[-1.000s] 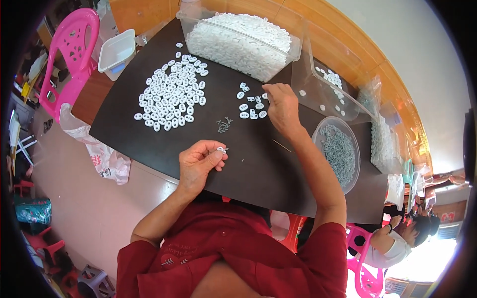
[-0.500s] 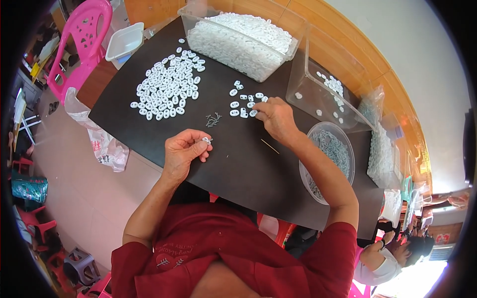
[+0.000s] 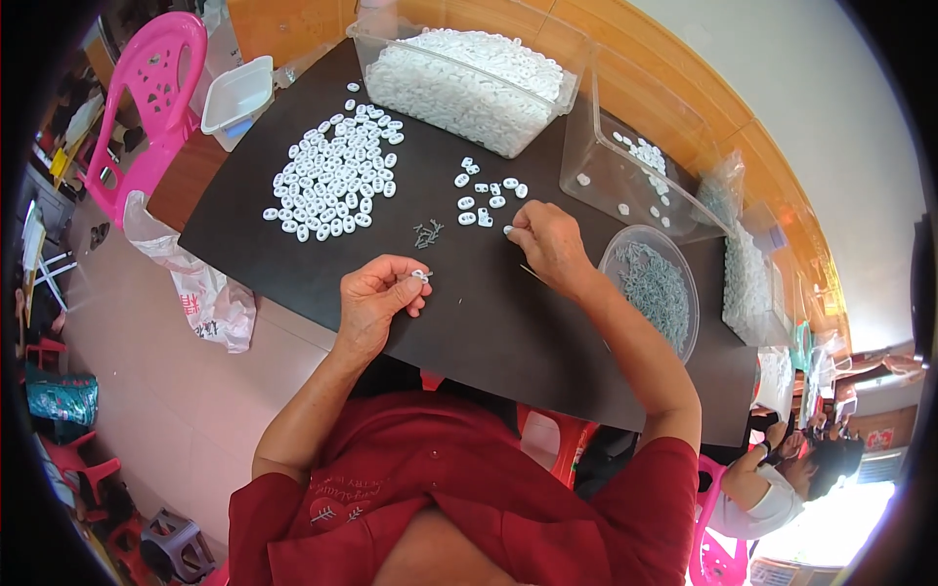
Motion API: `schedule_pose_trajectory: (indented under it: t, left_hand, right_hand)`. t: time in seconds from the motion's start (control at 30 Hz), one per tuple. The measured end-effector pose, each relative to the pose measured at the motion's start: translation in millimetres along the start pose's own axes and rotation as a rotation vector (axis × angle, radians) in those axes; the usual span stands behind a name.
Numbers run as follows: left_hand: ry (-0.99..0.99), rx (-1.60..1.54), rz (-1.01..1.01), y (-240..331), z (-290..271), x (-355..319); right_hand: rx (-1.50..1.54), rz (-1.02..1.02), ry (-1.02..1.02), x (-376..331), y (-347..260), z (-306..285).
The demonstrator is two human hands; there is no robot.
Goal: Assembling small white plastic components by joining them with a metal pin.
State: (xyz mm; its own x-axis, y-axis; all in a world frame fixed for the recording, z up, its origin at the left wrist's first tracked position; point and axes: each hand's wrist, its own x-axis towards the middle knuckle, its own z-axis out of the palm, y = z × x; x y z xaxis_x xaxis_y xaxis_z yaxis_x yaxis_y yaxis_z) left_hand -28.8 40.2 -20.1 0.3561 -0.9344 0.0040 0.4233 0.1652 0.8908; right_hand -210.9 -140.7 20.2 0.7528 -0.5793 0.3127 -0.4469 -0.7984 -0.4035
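My left hand (image 3: 376, 301) is closed over the near side of the dark table, pinching a small white plastic piece (image 3: 420, 276) between thumb and forefinger. A bit of grey shows beside that piece. To the right, my right hand (image 3: 553, 246) has its fingertips closed on a white oval piece (image 3: 508, 230) at the tabletop. Just beyond it lies a loose group of white two-hole pieces (image 3: 467, 203), some oval and some squarer. A little heap of grey screws (image 3: 427, 233) sits past my left hand. A thin stick (image 3: 532, 273) lies partly under my right hand.
A large spread of white oval pieces (image 3: 337, 176) covers the far left. Behind stands a clear bin (image 3: 459, 93) heaped with white pieces; a second clear bin (image 3: 596, 161) holds a few. A round tub (image 3: 696, 322) of grey screws stands beside my right forearm.
My right hand has drawn a white oval piece toward me, away from the loose group. My left hand keeps its pinch, slightly further right in the picture. The whole view has shifted a little.
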Motion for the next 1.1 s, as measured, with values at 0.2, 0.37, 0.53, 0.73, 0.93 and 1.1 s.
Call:
schedule_pose_trajectory:
  t: [0.2, 0.37, 0.53, 0.73, 0.93, 1.1]
  left_hand:
    - [0.023, -0.012, -0.022, 10.0, 8.4, -2.4]
    - [-0.011, -0.003, 0.055, 19.3, 29.4, -10.0]
    - [0.033, 0.029, 0.150, 15.3, 40.1, -19.7]
    - [0.078, -0.145, 0.245, 8.4, 51.7, -19.0]
    - [0.103, -0.209, 0.249, 2.9, 62.5, -20.1]
    - [0.108, -0.115, 0.238, 0.7, 55.1, -19.1]
  right_hand:
    - [0.251, -0.013, -0.006, -25.3, -63.4, -17.3]
    - [0.531, 0.175, -0.072, -38.2, -88.7, -8.9]
    - [0.788, 0.332, -0.047, -42.8, -102.2, 1.4]
    - [1.131, 0.377, 0.279, -51.7, -122.7, 25.2]
    - [1.232, 0.337, 0.484, -59.4, -125.8, 36.6]
    - [1.031, 0.315, 0.365, -60.3, -115.5, 34.2]
